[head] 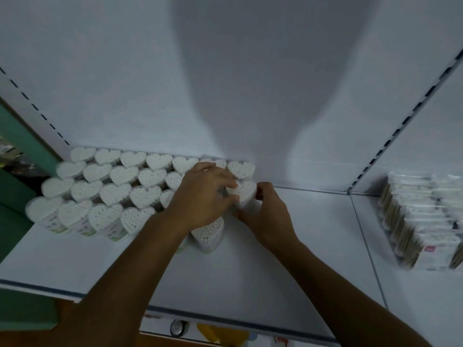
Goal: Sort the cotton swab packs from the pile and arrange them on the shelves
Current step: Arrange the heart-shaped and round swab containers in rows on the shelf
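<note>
Several heart-shaped cotton swab packs [117, 186] stand upright in tight rows on the left of the white shelf [313, 246]. One heart-shaped pack [244, 190] sits at the right end of the rows, and both hands hold it. My left hand [203, 194] curls over its left side, fingers on its top edge. My right hand [265, 211] grips its right side from below. Another heart pack [208, 232] stands just in front, partly hidden under my left wrist.
Rows of flat bagged cotton swab packs [423, 221] stand at the right on the neighbouring shelf section. A slotted upright [390, 136] divides the sections. The shelf's front edge [225, 319] runs below my arms, with items on the floor beneath.
</note>
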